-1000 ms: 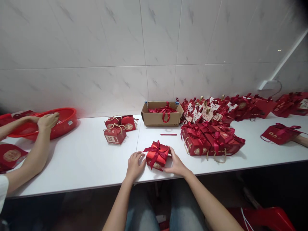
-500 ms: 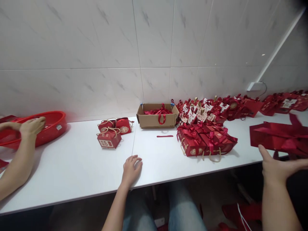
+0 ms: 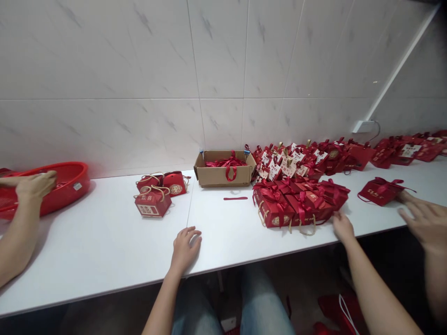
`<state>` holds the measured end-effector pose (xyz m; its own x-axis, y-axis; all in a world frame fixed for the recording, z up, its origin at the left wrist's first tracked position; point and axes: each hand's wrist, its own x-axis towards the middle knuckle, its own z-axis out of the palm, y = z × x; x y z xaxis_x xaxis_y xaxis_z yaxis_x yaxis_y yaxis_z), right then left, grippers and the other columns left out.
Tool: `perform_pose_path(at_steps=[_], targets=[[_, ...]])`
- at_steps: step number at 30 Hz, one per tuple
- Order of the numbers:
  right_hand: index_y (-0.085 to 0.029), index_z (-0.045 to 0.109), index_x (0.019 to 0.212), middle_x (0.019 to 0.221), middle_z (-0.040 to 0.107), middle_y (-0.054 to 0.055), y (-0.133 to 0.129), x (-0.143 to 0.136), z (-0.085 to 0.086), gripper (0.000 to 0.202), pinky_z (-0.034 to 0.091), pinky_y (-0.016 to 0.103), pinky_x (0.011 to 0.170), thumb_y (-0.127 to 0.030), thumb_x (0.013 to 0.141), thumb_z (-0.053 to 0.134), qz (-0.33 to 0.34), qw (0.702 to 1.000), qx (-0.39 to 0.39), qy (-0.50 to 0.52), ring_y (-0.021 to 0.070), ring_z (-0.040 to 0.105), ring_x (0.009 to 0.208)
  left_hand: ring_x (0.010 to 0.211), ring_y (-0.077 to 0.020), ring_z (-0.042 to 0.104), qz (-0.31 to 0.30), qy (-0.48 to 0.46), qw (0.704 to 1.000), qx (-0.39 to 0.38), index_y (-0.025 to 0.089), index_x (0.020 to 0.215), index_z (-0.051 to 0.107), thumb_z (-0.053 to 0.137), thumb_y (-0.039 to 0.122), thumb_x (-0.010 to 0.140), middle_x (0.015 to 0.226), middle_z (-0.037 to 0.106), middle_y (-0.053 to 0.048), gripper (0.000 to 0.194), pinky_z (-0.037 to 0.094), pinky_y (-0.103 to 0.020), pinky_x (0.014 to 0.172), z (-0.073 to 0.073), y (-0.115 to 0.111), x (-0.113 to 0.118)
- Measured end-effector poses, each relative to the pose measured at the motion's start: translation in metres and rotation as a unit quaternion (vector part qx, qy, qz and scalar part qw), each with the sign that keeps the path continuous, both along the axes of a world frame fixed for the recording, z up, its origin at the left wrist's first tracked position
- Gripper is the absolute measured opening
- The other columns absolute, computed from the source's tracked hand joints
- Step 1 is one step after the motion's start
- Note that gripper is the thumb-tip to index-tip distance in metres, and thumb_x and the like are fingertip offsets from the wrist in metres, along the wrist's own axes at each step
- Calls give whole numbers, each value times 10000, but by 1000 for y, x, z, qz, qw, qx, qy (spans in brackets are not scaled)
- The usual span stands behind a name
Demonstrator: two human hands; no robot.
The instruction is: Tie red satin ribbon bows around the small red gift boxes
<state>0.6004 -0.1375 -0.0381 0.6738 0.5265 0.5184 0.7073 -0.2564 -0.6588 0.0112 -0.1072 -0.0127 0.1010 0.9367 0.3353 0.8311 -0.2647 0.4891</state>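
Observation:
My left hand (image 3: 185,250) rests near the table's front edge, fingers slightly curved and apart, with nothing held. At the right end of a cluster of red gift boxes (image 3: 275,207) with ribbons and gold cord handles, my right hand (image 3: 343,226) has its fingers closed at the lower corner of a ribboned red box (image 3: 334,193). A flat red strip (image 3: 235,198) lies on the white table (image 3: 216,232), in front of a cardboard box (image 3: 223,177) holding red ribbons (image 3: 225,161).
Three red boxes (image 3: 153,202) with cord handles stand left of centre. Another person's hand (image 3: 37,184) is over a red basin (image 3: 75,179) at far left. At right, another person's hands (image 3: 421,221) are by a red box (image 3: 380,190). Red tagged bags (image 3: 289,160) line the wall.
The red box held up at the right is no longer there; a ribboned box now sits at the cluster's right end under my right hand. Another red box and a person's hands appear farther right.

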Motion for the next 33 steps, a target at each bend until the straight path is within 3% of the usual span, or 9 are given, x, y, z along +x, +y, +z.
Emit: perform_pose_path(at_steps=[4,8,11,15,18,21,27,33], targets=[[-102,639,1044,795,598,152,-5,-19,-25,351,364,378,599,-258,767,489,-11,997,-63,46,199,507,605,1129,-267,496,-4,3,1000,-2,256,906,658,504,317,795,1143,608,-55,200,389,-458,940,0,0,0],[-126,618,1090,857,589,160,-5,-23,-22,400,353,393,647,-220,717,506,1,990,-120,80,225,513,672,1130,-270,495,-4,3,1000,3,256,906,660,503,332,800,1149,609,-56,205,393,-460,939,-1,1,-1],[-85,551,1188,1002,563,209,-8,-30,-20,514,374,412,719,-250,703,509,-18,994,-84,67,284,539,832,1120,-267,503,-10,1,1000,7,250,903,662,505,341,802,1141,614,-63,207,392,-455,940,-2,2,-2],[-27,474,1260,1161,513,251,-19,-50,-34,628,360,445,886,-282,687,495,-92,996,-2,23,336,481,1070,1119,-269,505,-6,-2,1000,9,248,899,664,505,348,803,1140,616,-65,211,395,-456,936,-3,2,-2],[-157,611,1109,1166,566,150,-32,-68,-51,448,261,538,975,-276,730,405,-88,996,10,29,326,439,1164,1125,-267,503,-9,-5,1000,10,246,898,662,507,325,799,1134,617,-65,200,390,-457,947,-1,0,-1],[-245,647,1046,1217,563,82,-42,-83,-65,412,203,606,976,-307,780,339,-100,994,30,36,329,369,1251,1134,-266,497,-8,-8,1000,7,244,897,661,511,305,794,1133,616,-65,192,381,-461,958,0,-3,1],[-167,672,997,1146,587,139,-42,-88,-74,447,277,553,1024,-324,747,336,-101,987,125,25,344,359,1265,1133,-261,490,-5,-17,1000,0,241,900,659,522,294,792,1138,612,-65,183,382,-471,960,3,-7,2],[-247,664,970,1043,610,139,-39,-88,-71,359,317,554,990,-308,756,382,-99,983,157,-13,335,458,1186,1130,-266,494,-7,-22,1000,-1,237,877,659,524,282,788,1117,611,-68,167,373,-488,978,2,-8,3]])
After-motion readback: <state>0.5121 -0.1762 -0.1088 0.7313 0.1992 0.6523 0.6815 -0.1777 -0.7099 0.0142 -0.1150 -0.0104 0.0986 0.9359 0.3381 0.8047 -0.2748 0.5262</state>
